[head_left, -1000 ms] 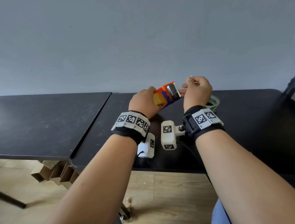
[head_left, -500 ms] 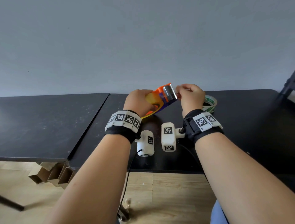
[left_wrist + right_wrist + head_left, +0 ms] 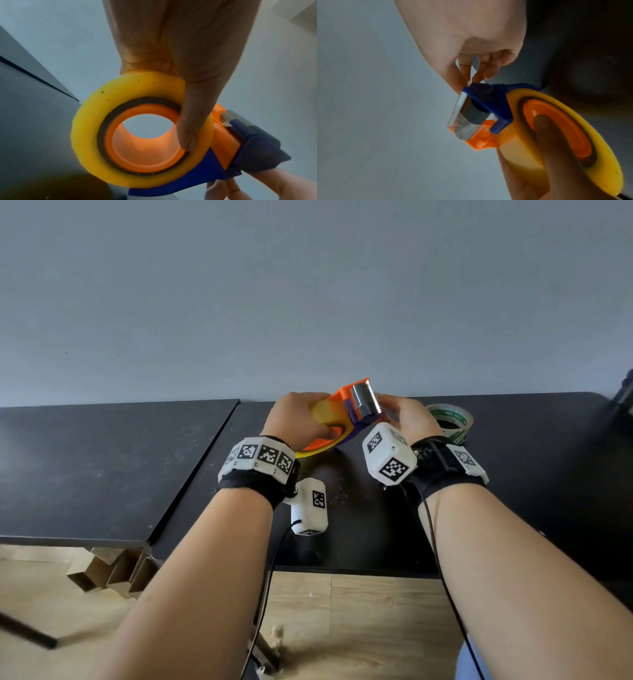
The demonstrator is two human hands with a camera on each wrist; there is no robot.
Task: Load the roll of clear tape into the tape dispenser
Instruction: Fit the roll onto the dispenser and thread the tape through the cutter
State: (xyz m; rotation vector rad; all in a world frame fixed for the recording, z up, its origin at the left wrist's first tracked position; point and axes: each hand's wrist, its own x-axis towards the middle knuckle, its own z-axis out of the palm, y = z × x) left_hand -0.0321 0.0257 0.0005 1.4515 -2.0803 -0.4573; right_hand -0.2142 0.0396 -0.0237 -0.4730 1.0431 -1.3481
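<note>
My left hand (image 3: 301, 421) grips the orange and blue tape dispenser (image 3: 344, 409) above the black table (image 3: 342, 508), cutter end tilted up. The yellowish clear tape roll (image 3: 89, 121) sits on the dispenser's orange hub (image 3: 145, 150), with my left thumb (image 3: 187, 121) pressed across its side. My right hand (image 3: 471, 75) is at the serrated metal blade (image 3: 460, 104) and pinches the loose strip of tape (image 3: 475, 71) between thumb and fingers just behind the blue head. In the head view the right hand (image 3: 400, 414) touches the cutter end from the right.
A second tape roll with green print (image 3: 452, 422) lies on the table just right of my right hand. A second dark tabletop (image 3: 102, 467) adjoins on the left, cardboard pieces (image 3: 113, 570) lie on the wooden floor below, and a grey wall stands behind.
My right hand came down from above the dispenser to its cutter end, wrist turned. The left hand tipped the dispenser's blade end upward and drew it slightly left.
</note>
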